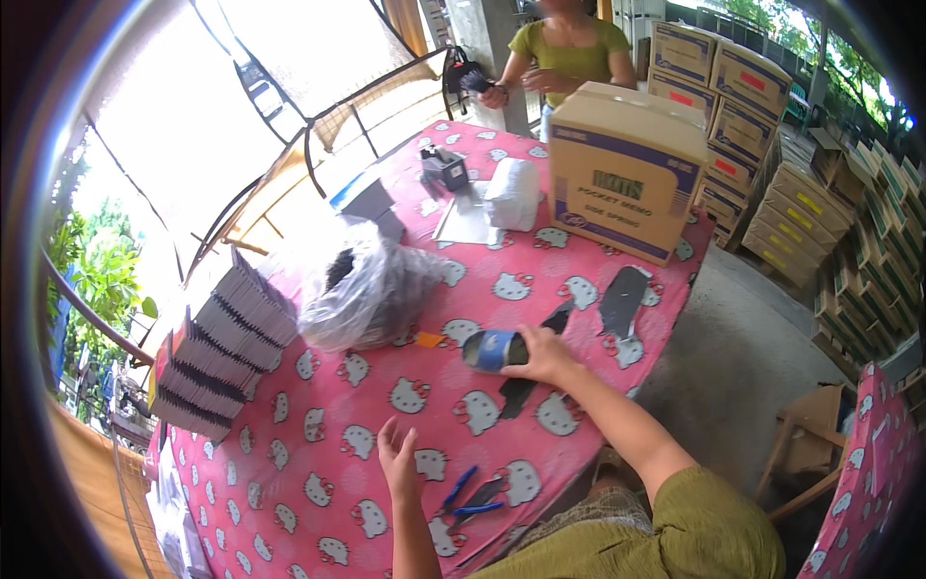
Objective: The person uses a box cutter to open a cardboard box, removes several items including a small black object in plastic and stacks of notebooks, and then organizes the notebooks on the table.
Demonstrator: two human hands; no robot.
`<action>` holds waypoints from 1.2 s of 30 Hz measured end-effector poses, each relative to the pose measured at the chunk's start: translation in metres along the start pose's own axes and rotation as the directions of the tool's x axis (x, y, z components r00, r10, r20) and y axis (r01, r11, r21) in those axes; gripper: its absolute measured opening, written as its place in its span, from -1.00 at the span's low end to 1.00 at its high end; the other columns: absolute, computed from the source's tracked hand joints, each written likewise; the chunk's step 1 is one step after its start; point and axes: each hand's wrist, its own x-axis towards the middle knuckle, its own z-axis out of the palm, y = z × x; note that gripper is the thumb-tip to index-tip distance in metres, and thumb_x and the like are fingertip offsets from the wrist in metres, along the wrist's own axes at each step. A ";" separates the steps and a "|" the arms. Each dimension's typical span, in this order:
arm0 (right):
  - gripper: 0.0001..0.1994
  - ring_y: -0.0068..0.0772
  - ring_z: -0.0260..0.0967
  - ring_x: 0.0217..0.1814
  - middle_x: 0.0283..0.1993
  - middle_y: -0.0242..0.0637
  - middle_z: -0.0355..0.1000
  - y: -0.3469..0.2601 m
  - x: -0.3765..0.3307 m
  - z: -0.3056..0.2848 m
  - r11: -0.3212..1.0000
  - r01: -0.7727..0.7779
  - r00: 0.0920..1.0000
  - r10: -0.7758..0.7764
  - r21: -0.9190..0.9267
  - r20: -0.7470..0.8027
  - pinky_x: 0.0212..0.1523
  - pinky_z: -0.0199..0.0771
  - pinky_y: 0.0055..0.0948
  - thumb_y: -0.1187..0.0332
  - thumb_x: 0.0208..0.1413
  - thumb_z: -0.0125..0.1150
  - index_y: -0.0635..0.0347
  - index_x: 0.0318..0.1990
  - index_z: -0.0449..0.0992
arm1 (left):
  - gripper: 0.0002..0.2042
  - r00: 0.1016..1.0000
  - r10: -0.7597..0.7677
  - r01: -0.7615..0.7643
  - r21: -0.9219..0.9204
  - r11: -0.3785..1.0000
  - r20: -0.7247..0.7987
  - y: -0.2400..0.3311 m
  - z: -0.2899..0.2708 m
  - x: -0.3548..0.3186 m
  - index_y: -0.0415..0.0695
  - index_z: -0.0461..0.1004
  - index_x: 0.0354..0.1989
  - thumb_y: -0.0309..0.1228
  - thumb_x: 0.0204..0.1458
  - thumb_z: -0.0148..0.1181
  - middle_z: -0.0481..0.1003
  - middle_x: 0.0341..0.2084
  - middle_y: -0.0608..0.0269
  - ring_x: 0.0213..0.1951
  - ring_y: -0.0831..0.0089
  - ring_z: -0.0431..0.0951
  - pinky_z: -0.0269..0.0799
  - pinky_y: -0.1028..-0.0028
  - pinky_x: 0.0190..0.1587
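Gripping the cylinder (pixel 494 350) by one end, perhaps against rolling, the right hand (pixel 547 357) curls partly closed. The left hand (pixel 397 459) hangs half-open, empty, near the pliers (pixel 479 510)

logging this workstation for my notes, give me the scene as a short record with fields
left hand: open, fingers loosely bent, holding nothing
right hand: gripping one end of a blue-banded cylinder
nearest left hand: blue-handled tool
table cover: pink cloth, cat-face print
table, left side: stacked thin pieces, clear plastic bag
table, far end: large cardboard box, white bundle
across the table: another person
background right: stacked cartons
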 end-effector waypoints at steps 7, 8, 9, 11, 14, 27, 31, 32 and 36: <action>-0.14 0.01 0.24 0.03 -0.05 0.00 0.33 0.088 -0.012 -0.069 0.975 -0.199 0.977 0.189 -0.098 -0.103 0.06 0.25 -0.16 -0.19 -0.38 0.34 0.23 0.05 0.26 | -0.52 0.998 0.062 -0.066 0.118 0.991 0.033 -0.025 0.171 0.013 -0.20 0.24 0.07 -0.45 -0.06 0.20 0.27 0.04 0.12 0.09 0.30 0.24 0.18 0.40 0.09; -0.10 0.02 0.23 0.04 -0.03 0.00 0.31 0.109 -0.013 -0.084 0.980 -0.166 0.984 0.157 -0.109 -0.085 0.07 0.24 -0.16 -0.22 -0.39 0.33 0.24 0.07 0.24 | -0.53 0.994 0.099 -0.106 0.182 0.978 0.050 -0.028 0.197 0.015 -0.19 0.25 0.06 -0.45 -0.06 0.21 0.27 0.04 0.13 0.08 0.30 0.26 0.18 0.39 0.09; -0.06 0.02 0.22 0.06 -0.01 0.00 0.29 0.128 -0.015 -0.096 0.984 -0.132 0.990 0.124 -0.121 -0.066 0.09 0.22 -0.15 -0.25 -0.41 0.32 0.25 0.08 0.22 | -0.54 0.997 0.058 -0.066 0.166 0.984 0.054 -0.029 0.218 0.018 -0.12 0.26 0.05 -0.42 -0.07 0.21 0.28 0.04 0.23 0.04 0.40 0.28 0.18 0.36 0.03; -0.03 0.03 0.20 0.11 0.02 0.00 0.27 0.150 -0.020 -0.117 0.987 -0.074 0.993 0.061 -0.142 -0.097 0.12 0.19 -0.15 -0.29 -0.41 0.30 0.30 0.09 0.22 | -0.53 0.992 -0.113 0.115 -0.025 0.993 0.050 -0.015 0.253 0.021 -0.08 0.24 0.08 -0.40 -0.06 0.17 0.29 0.04 0.26 0.04 0.47 0.28 0.13 0.36 0.01; -0.16 0.01 0.23 0.06 -0.03 -0.01 0.30 0.173 -0.010 -0.156 0.992 0.129 0.863 -0.105 0.014 -0.495 0.04 0.27 -0.16 -0.16 -0.28 0.31 0.34 0.06 0.25 | -0.54 0.982 -0.172 0.183 -0.187 0.965 0.077 -0.006 0.288 0.036 -0.01 0.23 0.08 -0.38 -0.05 0.14 0.32 0.00 0.33 -0.07 0.54 0.35 0.08 0.31 -0.06; -0.60 -0.24 0.34 -0.09 -0.09 -0.19 0.36 0.319 -0.002 -0.253 0.990 0.062 0.762 0.034 0.126 -0.647 -0.18 0.35 -0.35 0.38 -0.13 0.30 0.23 -0.09 0.37 | -0.49 0.987 -0.010 0.029 -0.113 0.993 0.163 0.035 0.396 0.181 -0.06 0.16 0.14 -0.31 -0.01 0.12 0.25 0.08 0.16 0.10 0.30 0.24 0.12 0.26 -0.02; -0.59 -0.39 0.33 -0.12 -0.07 -0.29 0.37 0.360 -0.002 -0.245 0.972 -0.026 0.806 0.159 0.234 -0.571 -0.27 0.34 -0.41 0.35 -0.10 0.29 0.16 -0.05 0.37 | -0.47 0.982 0.006 0.021 -0.141 0.990 0.190 0.040 0.430 0.189 -0.09 0.18 0.14 -0.33 -0.05 0.15 0.26 0.06 0.19 0.02 0.42 0.29 0.14 0.37 -0.05; -0.60 -0.39 0.33 -0.13 -0.08 -0.29 0.37 0.375 0.000 -0.243 0.975 -0.060 0.819 0.170 0.213 -0.548 -0.28 0.33 -0.41 0.35 -0.09 0.27 0.15 -0.04 0.36 | -0.47 0.986 0.010 0.015 -0.149 0.989 0.165 0.040 0.436 0.191 -0.11 0.19 0.13 -0.33 -0.06 0.17 0.26 0.07 0.21 0.00 0.46 0.29 0.15 0.41 -0.05; -0.66 -0.33 0.33 -0.14 -0.13 -0.27 0.38 0.405 0.010 -0.245 0.970 -0.116 0.919 0.187 0.215 -0.348 -0.28 0.33 -0.38 0.36 -0.09 0.25 0.15 -0.11 0.40 | -0.52 0.973 0.197 -0.209 -0.102 0.973 -0.117 0.034 0.444 0.193 -0.19 0.27 0.06 -0.36 -0.06 0.21 0.28 0.03 0.06 0.06 0.31 0.25 0.13 0.37 0.07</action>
